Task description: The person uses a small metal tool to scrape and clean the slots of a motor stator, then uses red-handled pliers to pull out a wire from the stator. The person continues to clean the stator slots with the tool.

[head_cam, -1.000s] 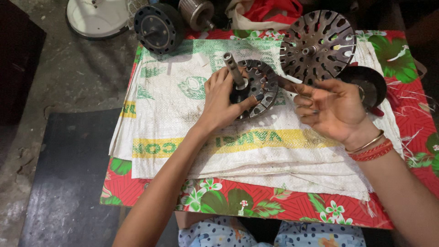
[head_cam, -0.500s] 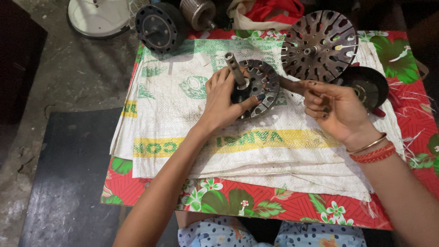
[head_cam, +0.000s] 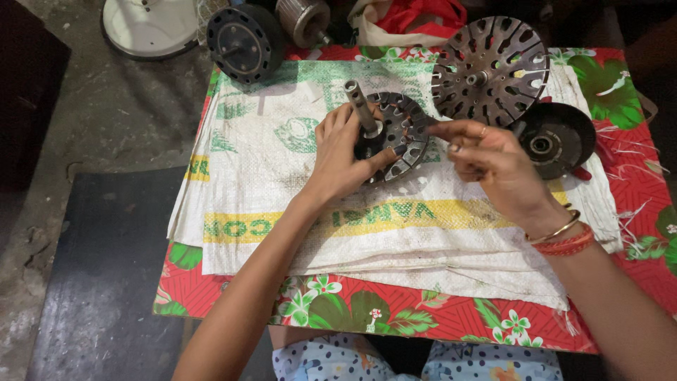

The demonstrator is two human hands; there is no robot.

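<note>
Fingers point(head_cam: 338, 130) grip slotted rotor point(head_cam: 398, 134) mid-sack point(head_cam: 282, 190), far from table edges.

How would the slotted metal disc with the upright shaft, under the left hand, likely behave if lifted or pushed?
The slotted disc looks like solid metal, so probably heavy for its size and rigid. Its upright shaft may make it tip if lifted by one edge. Lying flat on the woven sack, it would likely drag rather than roll.

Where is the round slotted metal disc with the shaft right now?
In the head view, the slotted disc with the shaft lies on the white woven sack at centre top, under the left hand, with the right hand at its right edge.
</note>
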